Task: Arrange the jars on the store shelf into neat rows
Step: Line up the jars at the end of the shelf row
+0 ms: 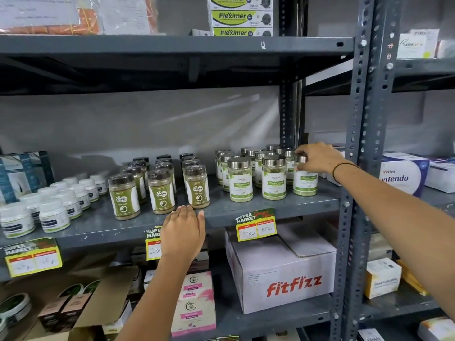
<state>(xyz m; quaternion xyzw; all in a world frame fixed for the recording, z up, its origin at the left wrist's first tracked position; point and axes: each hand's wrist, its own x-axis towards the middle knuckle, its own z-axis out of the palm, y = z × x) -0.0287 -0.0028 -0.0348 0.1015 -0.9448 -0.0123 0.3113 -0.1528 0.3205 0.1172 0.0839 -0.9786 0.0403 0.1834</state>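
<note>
On the grey metal shelf (221,212) stand several silver-lidded Moringa jars (273,179) in rows at the right. My right hand (317,157) grips the lid of the rightmost front Moringa jar (305,180), which stands upright on the shelf. Left of them are three rows of brown-lidded Gaska jars (162,193). Several small white jars (53,214) fill the shelf's left part. My left hand (183,230) rests flat on the shelf's front edge, fingers together, just below the front Gaska jars and holding nothing.
A slotted steel upright (362,143) stands right of my right hand. Price tags (256,225) hang off the shelf edge. A Fitfizz carton (283,271) and pink boxes (194,301) sit on the lower shelf. Fleximer boxes (241,17) are stacked above. White boxes (403,175) fill the neighbouring bay.
</note>
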